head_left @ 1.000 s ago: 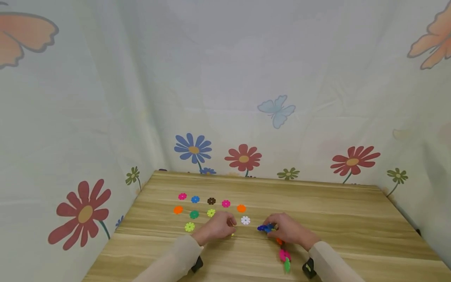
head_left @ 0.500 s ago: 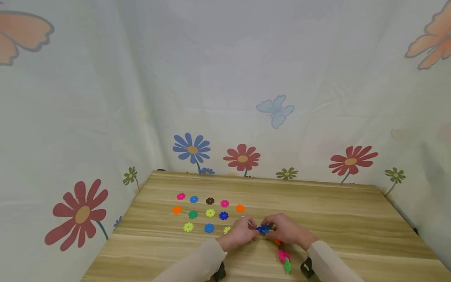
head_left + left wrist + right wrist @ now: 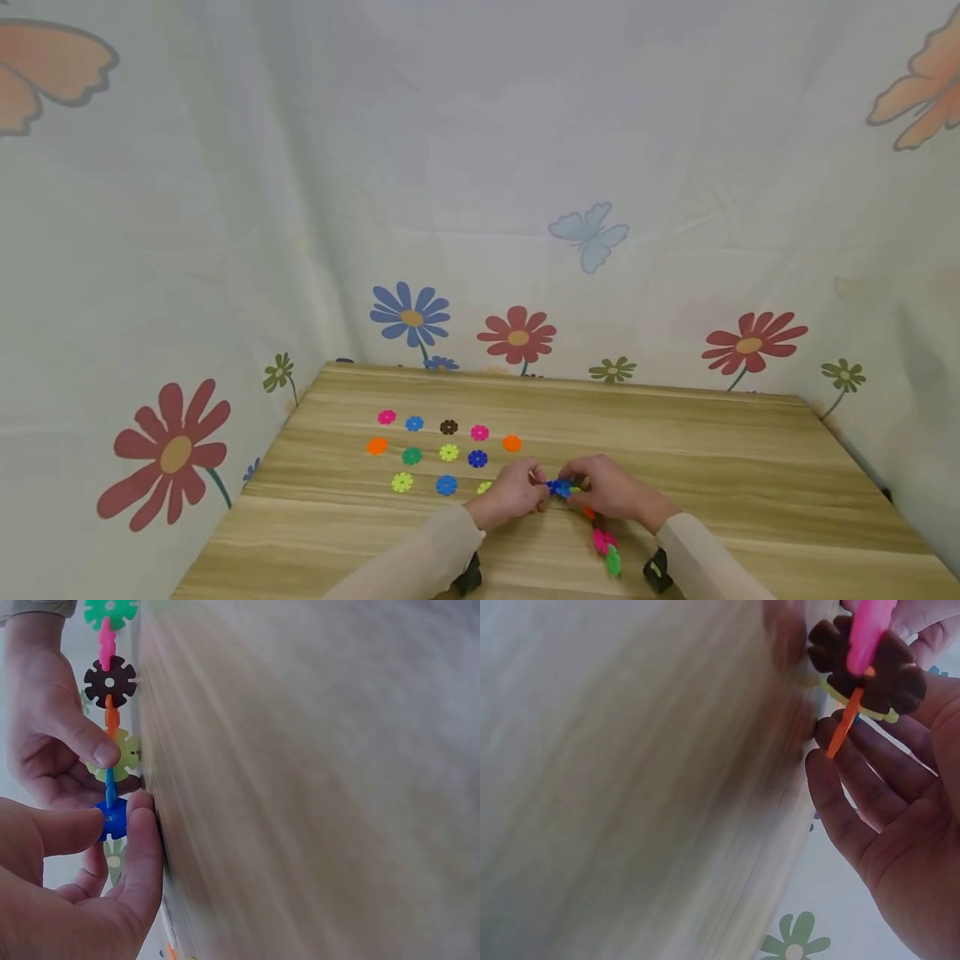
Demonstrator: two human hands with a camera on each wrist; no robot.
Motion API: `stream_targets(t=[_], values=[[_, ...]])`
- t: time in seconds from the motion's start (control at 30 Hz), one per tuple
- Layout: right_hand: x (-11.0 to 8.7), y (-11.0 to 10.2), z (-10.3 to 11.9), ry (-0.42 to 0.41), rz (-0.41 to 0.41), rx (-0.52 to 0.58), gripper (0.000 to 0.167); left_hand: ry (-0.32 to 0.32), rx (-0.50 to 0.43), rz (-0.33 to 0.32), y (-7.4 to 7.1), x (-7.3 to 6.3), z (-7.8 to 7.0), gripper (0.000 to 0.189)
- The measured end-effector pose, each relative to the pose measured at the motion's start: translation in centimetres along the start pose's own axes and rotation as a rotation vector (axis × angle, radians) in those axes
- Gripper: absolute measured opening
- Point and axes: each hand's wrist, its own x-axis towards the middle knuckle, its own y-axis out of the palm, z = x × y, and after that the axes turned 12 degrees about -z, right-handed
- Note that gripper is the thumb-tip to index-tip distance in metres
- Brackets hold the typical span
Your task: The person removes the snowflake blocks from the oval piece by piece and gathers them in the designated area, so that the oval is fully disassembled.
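A chain of notched plastic discs (image 3: pixel 109 681) runs between the two hands, each disc slotted crosswise into its neighbour. Its order is green, pink, dark brown, orange, yellow, blue, then dark blue. My left hand (image 3: pixel 517 492) pinches the dark blue disc (image 3: pixel 114 819) at the chain's end between thumb and fingers. My right hand (image 3: pixel 607 490) holds the chain at the yellow disc (image 3: pixel 126 752), thumb across it. The green disc (image 3: pixel 613 560) and pink disc (image 3: pixel 602 542) trail toward the person. In the right wrist view, the brown disc (image 3: pixel 900 671) and orange disc (image 3: pixel 845 724) show beside the fingers.
Loose discs lie in rows on the wooden table (image 3: pixel 712 467) left of the hands, among them an orange disc (image 3: pixel 512 443), a dark blue one (image 3: pixel 477 458) and a light blue one (image 3: pixel 446 484). A flower-printed curtain (image 3: pixel 480 167) encloses the table's back and sides.
My left hand has moved right from beside the loose discs to the chain's end and now pinches the dark blue disc there. My right hand has stayed nearly in place with the chain.
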Motion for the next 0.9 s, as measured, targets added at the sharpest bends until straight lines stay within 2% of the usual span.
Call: stream_targets(t=[0.07,0.27,0.63,0.9], values=[[-0.2,0.1,-0.2,-0.002,-0.002,-0.010,0.022,-0.005,0.014,-0.002,0.1,0.0,0.1,0.013],[-0.3,0.3,-0.3,0.003,0.001,-0.010,0.023,0.054,0.118,-0.037,0.5,0.0,-0.3,0.012],[-0.2,0.5,-0.4,-0.017,0.013,0.016,0.022,0.075,0.139,-0.110,1.1,0.3,-0.4,0.015],[0.0,0.1,-0.1,0.006,0.000,-0.005,0.023,0.146,0.226,-0.142,1.0,0.8,-0.9,0.012]])
